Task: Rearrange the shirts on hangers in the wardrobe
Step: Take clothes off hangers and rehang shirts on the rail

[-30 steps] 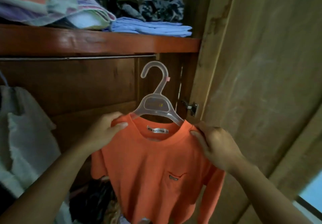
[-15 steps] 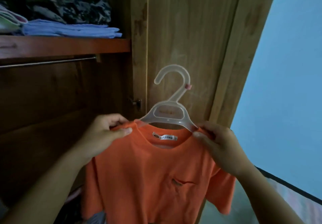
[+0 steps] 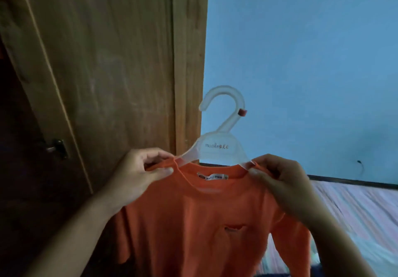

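orange cotton is pinched under my fingertips, my left hand [image 3: 137, 169] clamped on one shoulder of the shirt [image 3: 200, 223] and my right hand [image 3: 277, 177] on the other, each nipping cloth and hanger arm together. to do this well i'd keep both grips level so the translucent plastic hanger [image 3: 221, 147] stays seated inside the neckline (its hook is free, on no rail) and turn it back toward the wardrobe door [image 3: 112, 61]. it hangs in front of me between door and blue wall [image 3: 312, 50], chest pocket and neck label showing.
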Demonstrator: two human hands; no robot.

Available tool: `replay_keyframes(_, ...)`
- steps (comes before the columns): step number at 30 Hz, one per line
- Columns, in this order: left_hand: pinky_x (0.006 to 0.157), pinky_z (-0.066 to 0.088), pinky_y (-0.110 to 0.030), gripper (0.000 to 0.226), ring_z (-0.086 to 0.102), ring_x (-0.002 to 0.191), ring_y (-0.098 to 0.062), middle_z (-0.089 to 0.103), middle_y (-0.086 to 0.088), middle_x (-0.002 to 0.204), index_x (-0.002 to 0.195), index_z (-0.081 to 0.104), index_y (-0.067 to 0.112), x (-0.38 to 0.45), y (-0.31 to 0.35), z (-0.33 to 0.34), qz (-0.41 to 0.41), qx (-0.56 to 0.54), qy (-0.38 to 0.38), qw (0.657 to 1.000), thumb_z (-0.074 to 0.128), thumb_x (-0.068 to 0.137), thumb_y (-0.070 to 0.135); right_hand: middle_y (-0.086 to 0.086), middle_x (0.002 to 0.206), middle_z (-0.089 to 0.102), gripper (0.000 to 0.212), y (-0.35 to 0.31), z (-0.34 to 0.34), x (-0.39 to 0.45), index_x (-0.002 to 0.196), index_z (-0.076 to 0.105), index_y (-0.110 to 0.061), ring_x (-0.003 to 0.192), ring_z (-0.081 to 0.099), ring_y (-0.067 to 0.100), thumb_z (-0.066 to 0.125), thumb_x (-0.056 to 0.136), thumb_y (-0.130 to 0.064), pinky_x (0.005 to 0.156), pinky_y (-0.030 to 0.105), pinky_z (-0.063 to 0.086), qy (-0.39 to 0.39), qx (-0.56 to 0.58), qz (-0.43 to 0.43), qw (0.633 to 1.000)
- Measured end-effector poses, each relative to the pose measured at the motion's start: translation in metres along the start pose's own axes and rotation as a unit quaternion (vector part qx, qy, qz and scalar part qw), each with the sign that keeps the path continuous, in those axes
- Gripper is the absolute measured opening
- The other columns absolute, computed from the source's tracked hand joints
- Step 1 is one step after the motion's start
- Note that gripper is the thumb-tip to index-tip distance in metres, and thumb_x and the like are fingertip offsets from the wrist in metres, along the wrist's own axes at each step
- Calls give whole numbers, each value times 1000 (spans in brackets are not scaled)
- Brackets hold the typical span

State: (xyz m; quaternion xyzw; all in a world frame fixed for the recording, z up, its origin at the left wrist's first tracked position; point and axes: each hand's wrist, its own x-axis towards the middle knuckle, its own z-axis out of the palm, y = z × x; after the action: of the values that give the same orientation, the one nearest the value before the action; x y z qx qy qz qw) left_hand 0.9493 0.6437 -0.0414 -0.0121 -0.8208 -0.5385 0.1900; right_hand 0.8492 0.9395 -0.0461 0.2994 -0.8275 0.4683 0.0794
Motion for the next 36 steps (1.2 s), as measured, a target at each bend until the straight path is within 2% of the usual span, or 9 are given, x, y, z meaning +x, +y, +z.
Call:
replay_keyframes(4, 73, 49, -10, 30, 68, 80, -4, 76, -2, 88, 93, 77, 28, 18, -2, 22, 41, -32, -76, 996, 75, 81, 0, -10, 82, 74, 8, 0, -19, -30, 88, 74, -25, 81, 69, 8, 72, 87, -18, 79, 39, 53, 55, -43, 35, 997)
replay_keyframes(11, 71, 50, -13, 22, 68, 78, -8, 76, -4, 85, 92, 76, 16, 39, 6, 75, 65, -78, -189, 977, 74, 81, -3, -7, 83, 72, 9, -7, -50, -97, 89, 74, -27, 80, 67, 9, 74, 87, -19, 79, 37, 52, 137, -108, 107, 979)
replay_keyframes(16, 79, 53, -26, 29, 73, 81, -13, 77, 2, 85, 92, 76, 34, 43, 14, 119, 88, -77, -273, 955, 76, 82, 7, -17, 87, 73, 10, -10, -72, -147, 92, 73, -32, 82, 67, 1, 73, 87, -23, 75, 18, 48, 172, -145, 158, 962)
replay_keyframes(21, 70, 51, -15, 33, 72, 75, -6, 76, 7, 82, 91, 74, 42, 34, 22, 167, 103, -87, -338, 932, 78, 81, 11, -22, 90, 73, 16, -15, -88, -195, 92, 74, -35, 83, 68, -4, 74, 86, -20, 73, 7, 44, 195, -155, 203, 947)
replay_keyframes(26, 67, 50, -10, 33, 72, 74, -6, 76, 6, 82, 91, 75, 38, 21, 28, 219, 102, -94, -401, 905, 78, 81, 7, -19, 87, 73, 15, -9, -101, -243, 93, 72, -41, 82, 68, -1, 73, 87, -27, 72, 11, 45, 216, -183, 269, 920)
replay_keyframes(29, 66, 50, -11, 30, 72, 74, -6, 76, 6, 82, 91, 75, 39, 13, 28, 255, 109, -82, -451, 882, 77, 82, 10, -14, 84, 73, 12, 3, -111, -271, 91, 72, -39, 80, 67, 4, 73, 87, -29, 77, 30, 52, 221, -184, 320, 902)
replay_keyframes(31, 69, 52, -15, 27, 72, 78, -7, 76, 7, 84, 92, 75, 40, 8, 23, 282, 102, -66, -491, 863, 77, 83, 14, -11, 82, 72, 10, 17, -118, -289, 91, 72, -40, 77, 67, 7, 72, 87, -31, 76, 35, 52, 209, -186, 352, 893)
replay_keyframes(34, 75, 56, -24, 21, 73, 82, -13, 76, 3, 88, 94, 76, 34, 4, 12, 324, 70, -53, -538, 838, 76, 84, 15, -15, 78, 71, 10, 45, -126, -312, 89, 70, -44, 73, 64, 4, 72, 88, -33, 69, 17, 47, 198, -194, 383, 881)
replay_keyframes(36, 76, 56, -28, 17, 73, 83, -17, 76, -1, 88, 94, 77, 29, 2, 2, 360, 53, -34, -558, 828, 75, 85, 14, -18, 77, 69, 9, 73, -133, -324, 86, 71, -42, 73, 63, 1, 72, 87, -34, 67, 14, 44, 193, -196, 407, 871)
